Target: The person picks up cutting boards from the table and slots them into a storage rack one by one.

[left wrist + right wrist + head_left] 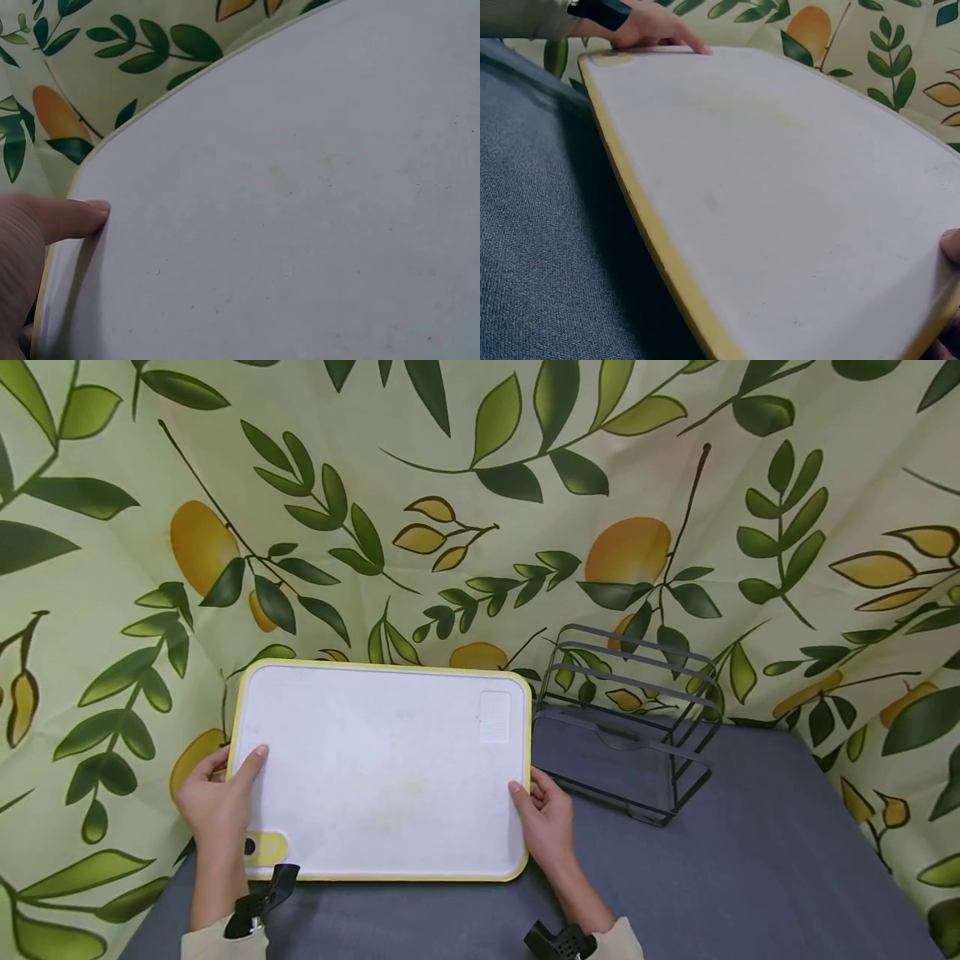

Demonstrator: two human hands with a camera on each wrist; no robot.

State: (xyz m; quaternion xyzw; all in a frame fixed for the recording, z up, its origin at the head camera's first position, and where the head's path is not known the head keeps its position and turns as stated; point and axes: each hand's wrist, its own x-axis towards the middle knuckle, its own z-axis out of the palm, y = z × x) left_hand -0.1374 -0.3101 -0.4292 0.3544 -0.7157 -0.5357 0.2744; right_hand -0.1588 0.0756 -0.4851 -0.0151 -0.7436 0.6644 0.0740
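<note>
A white cutting board [382, 760] with a yellow rim is held up, tilted, above the table in the head view. My left hand [213, 802] grips its left edge, thumb on the white face and fingers behind. On the opposite edge, my right hand [551, 822] holds the board the same way. The left wrist view shows the left thumb [79, 217] pressed on the board's face [270, 195]. In the right wrist view the right thumb [952, 245] shows at the edge, and small specks mark the board [765, 187]. Fingers behind the board are mostly hidden.
A black wire rack [675, 747] with several upright dividers stands just right of the board, near the back of the dark grey table [757, 860]. Leaf-patterned cloth [465, 552] hangs behind and at both sides.
</note>
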